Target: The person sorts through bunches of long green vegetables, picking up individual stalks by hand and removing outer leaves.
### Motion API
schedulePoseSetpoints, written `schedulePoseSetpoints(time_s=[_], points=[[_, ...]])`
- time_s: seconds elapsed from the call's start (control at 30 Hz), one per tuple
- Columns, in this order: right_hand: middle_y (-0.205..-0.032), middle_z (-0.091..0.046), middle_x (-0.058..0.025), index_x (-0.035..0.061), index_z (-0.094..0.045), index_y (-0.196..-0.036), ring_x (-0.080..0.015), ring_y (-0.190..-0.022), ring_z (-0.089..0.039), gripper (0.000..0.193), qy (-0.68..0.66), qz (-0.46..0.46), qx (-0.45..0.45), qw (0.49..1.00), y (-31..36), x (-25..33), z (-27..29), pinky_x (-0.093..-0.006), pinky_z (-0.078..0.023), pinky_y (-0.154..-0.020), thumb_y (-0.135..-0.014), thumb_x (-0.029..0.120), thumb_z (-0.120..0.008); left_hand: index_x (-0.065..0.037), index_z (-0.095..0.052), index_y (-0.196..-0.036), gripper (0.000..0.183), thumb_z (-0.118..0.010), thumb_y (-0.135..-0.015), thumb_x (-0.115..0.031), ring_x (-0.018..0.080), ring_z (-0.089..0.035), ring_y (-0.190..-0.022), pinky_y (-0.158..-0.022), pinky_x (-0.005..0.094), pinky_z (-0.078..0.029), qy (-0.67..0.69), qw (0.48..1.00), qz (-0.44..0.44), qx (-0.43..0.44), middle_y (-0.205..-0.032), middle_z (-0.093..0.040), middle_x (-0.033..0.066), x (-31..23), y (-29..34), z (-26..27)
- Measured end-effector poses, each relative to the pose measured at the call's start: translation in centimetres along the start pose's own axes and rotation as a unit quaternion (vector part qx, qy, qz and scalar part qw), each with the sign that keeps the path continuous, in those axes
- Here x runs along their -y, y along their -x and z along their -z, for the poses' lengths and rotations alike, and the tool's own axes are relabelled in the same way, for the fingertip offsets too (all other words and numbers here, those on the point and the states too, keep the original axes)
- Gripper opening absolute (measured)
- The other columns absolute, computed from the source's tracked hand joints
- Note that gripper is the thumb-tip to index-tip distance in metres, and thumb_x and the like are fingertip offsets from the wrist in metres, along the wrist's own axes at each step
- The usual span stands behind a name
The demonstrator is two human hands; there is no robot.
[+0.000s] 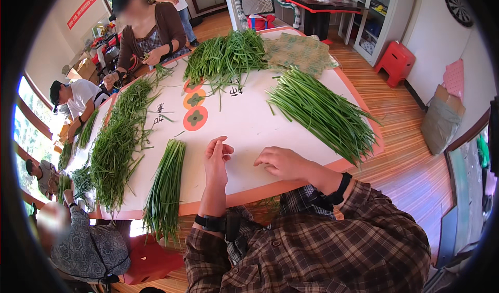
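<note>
Both my hands are raised over the near edge of a white table [244,132] with an orange border. My left hand [216,160] has loosely curled fingers, slightly apart, with nothing seen in them. To its right, my right hand [283,163] points leftward with loosely bent fingers and holds nothing visible. Left of my hands lies a neat bundle of garlic chives [165,186], pale ends away from me, green tips over the table edge. A larger aligned stack of chives [325,113] lies to the right, its tips reaching the right border.
A loose heap of chives [226,54] lies at the far side beside a greenish-brown woven sheet [299,53]. More tangled chives [118,147] run along the left. A co-worker [148,33] handles stalks across the table; others sit at left. A red stool [396,63] stands at right.
</note>
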State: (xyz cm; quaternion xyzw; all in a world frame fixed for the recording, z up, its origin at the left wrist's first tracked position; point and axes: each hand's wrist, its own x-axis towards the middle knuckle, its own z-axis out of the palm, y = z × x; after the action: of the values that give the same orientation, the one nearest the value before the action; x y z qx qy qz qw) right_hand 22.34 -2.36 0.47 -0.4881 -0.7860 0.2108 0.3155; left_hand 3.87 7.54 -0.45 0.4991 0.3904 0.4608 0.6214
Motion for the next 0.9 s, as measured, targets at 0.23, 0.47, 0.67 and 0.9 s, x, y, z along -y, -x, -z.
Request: schedulePoseSetpoints(time_s=[0.23, 0.47, 0.67, 0.9], points=[[-0.091, -0.056, -0.0071, 0.0102, -0.057, -0.093, -0.0241, -0.084, -0.056, 0.017, 0.203, -0.163, -0.058, 0.964, -1.8, -2.4, 7.1, -0.0348, -0.046, -0.07, -0.077, 0.014, -0.052, -0.004, -0.057, -0.092, 0.017, -0.044, -0.088, -0.014, 0.0048, -0.046, -0.058, -0.054, 0.0183, -0.036, -0.037, 0.998, -0.045, 0.027, -0.062, -0.054, -0.0005, 1.9, 0.1, -0.3], [-0.084, -0.058, -0.0096, 0.0089, -0.061, -0.082, -0.0288, -0.077, -0.057, 0.013, 0.358, -0.172, -0.046, 0.917, -4.6, -6.8, 8.7, -0.0387, -0.047, -0.065, -0.076, 0.013, -0.05, -0.003, -0.058, -0.089, 0.016, -0.044, -0.087, -0.012, 0.0049, -0.045, -0.057, -0.055, 0.0192, -0.037, -0.052, 0.996, -0.055, 0.048, -0.062, -0.054, -0.0002, 2.2, 0.1, 0.0], [-0.087, -0.058, -0.0097, 0.007, -0.058, -0.085, -0.0285, -0.082, -0.057, 0.016, 0.429, -0.227, 0.065, 0.872, -6.0, -9.0, 7.1, -0.0401, -0.046, -0.067, -0.076, 0.019, -0.055, -0.003, -0.058, -0.089, 0.015, -0.045, -0.087, -0.011, 0.0046, -0.048, -0.059, -0.055, 0.0189, -0.037, -0.058, 0.994, -0.063, 0.066, -0.062, -0.054, -0.0008, 2.6, 0.1, 0.1], [-0.08, -0.059, -0.0139, 0.0038, -0.058, -0.076, -0.0295, -0.074, -0.059, 0.015, 0.42, -0.246, -0.016, 0.874, -6.7, -8.7, 6.4, -0.0402, -0.047, -0.062, -0.069, 0.017, -0.056, -0.004, -0.058, -0.089, 0.015, -0.046, -0.087, -0.012, 0.0045, -0.049, -0.059, -0.055, 0.019, -0.037, -0.057, 0.994, -0.062, 0.07, -0.062, -0.055, -0.0011, 2.5, 0.2, 0.3]])
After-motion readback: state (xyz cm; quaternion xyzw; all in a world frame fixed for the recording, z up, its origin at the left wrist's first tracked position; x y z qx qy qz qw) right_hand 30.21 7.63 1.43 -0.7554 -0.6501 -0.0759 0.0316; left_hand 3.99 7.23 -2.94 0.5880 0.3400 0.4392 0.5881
